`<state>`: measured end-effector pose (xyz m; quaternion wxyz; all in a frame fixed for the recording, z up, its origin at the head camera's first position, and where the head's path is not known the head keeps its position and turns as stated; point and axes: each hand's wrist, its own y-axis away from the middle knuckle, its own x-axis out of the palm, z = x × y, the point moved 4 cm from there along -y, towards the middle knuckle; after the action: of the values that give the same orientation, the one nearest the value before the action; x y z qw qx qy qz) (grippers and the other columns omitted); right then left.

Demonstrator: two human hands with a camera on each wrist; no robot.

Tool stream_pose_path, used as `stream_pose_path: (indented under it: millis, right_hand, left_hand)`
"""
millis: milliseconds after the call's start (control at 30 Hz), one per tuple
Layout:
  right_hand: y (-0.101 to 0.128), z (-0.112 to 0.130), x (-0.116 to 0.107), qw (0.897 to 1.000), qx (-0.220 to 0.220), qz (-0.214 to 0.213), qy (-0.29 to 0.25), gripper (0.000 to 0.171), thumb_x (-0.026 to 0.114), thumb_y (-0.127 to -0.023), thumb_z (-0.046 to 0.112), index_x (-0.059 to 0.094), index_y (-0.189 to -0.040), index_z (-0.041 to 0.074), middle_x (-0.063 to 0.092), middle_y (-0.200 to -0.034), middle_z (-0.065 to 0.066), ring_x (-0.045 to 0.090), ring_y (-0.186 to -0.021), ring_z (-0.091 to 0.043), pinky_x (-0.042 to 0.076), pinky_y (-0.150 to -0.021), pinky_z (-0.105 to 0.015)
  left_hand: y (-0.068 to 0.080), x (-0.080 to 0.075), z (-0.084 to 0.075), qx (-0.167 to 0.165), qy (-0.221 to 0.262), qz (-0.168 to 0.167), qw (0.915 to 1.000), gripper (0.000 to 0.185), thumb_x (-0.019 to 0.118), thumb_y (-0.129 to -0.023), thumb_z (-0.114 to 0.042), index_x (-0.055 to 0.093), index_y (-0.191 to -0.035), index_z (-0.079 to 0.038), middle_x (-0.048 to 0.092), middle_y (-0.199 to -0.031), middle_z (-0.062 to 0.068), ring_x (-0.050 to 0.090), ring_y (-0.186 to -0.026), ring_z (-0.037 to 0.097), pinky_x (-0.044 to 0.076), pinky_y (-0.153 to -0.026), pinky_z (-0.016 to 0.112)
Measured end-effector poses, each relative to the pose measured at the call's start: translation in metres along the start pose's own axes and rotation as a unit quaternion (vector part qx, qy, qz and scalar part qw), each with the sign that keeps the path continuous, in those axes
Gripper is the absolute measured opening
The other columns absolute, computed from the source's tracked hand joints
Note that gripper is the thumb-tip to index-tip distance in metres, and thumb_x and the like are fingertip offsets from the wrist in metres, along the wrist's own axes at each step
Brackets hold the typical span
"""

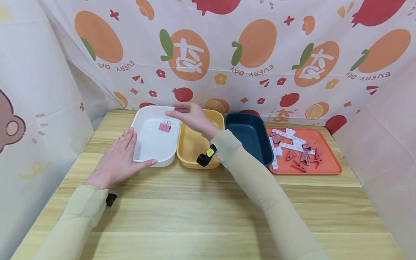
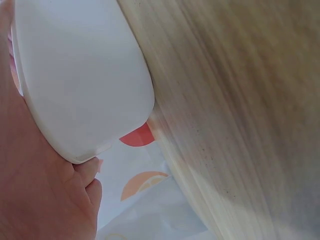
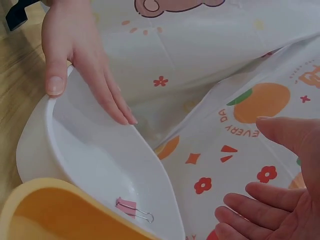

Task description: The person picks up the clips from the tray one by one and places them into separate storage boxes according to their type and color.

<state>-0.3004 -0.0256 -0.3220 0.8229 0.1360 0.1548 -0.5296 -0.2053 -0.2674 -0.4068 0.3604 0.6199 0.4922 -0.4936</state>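
Binder clip, pink, is seen in the head view lying on the floor of the white bin, toward its far right corner. The right hand is held above that corner, over the rims of the white bin and the yellow bin, with fingers relaxed and nothing gripped. The left hand is laid flat against the white bin's near left wall, fingers straight, thumb along the front rim. A dark blue bin is set just right of the yellow one, and beside it an orange tray carries further pink clips and white strips. All stand on a wooden table.

In the left wrist view, the white bin's outer wall is shown pressed by the left hand; the table runs alongside.

In the right wrist view, the binder clip is noted on the white bin's floor near the yellow bin's rim. The right hand is open, palm showing, holding nothing. The left hand rests on the bin's far rim, fingers extended.
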Motion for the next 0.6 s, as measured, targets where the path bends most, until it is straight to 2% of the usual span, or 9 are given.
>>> stream_pose_path:
  millis: [200, 467, 600]
  right_hand:
    - [0.008, 0.000, -0.009, 1.000, -0.017, 0.003, 0.003, 0.064, 0.072, -0.094, 0.045, 0.055, -0.148, 0.015, 0.060, -0.140, 0.003, 0.057, -0.123, -0.010, 0.050, -0.102, -0.031]
    - [0.019, -0.004, -0.022, 1.000, -0.026, 0.001, -0.008, 0.064, 0.079, -0.089, 0.042, 0.057, -0.144, 0.017, 0.061, -0.138, 0.001, 0.058, -0.120, -0.010, 0.053, -0.096, -0.025]
    - [0.024, -0.005, -0.026, 0.999, -0.039, 0.002, -0.009, 0.066, 0.080, -0.088, 0.042, 0.057, -0.145, 0.017, 0.060, -0.140, 0.000, 0.057, -0.123, -0.014, 0.053, -0.096, -0.026]
  left_hand:
    - [-0.001, 0.000, 0.000, -0.005, 0.000, 0.005, 1.0000, 0.124, 0.055, -0.087, -0.079, 0.006, -0.157, 0.012, -0.001, -0.165, 0.029, 0.002, -0.152, 0.045, 0.002, -0.123, 0.055]
    - [-0.001, 0.000, 0.001, -0.006, 0.005, 0.002, 1.0000, 0.125, 0.055, -0.087, -0.079, 0.006, -0.157, 0.012, -0.002, -0.165, 0.028, 0.002, -0.152, 0.044, 0.001, -0.123, 0.054]
    - [-0.001, 0.000, 0.001, -0.007, 0.007, 0.003, 0.9999, 0.125, 0.055, -0.086, -0.079, 0.006, -0.157, 0.011, -0.002, -0.166, 0.028, 0.001, -0.152, 0.044, 0.000, -0.123, 0.053]
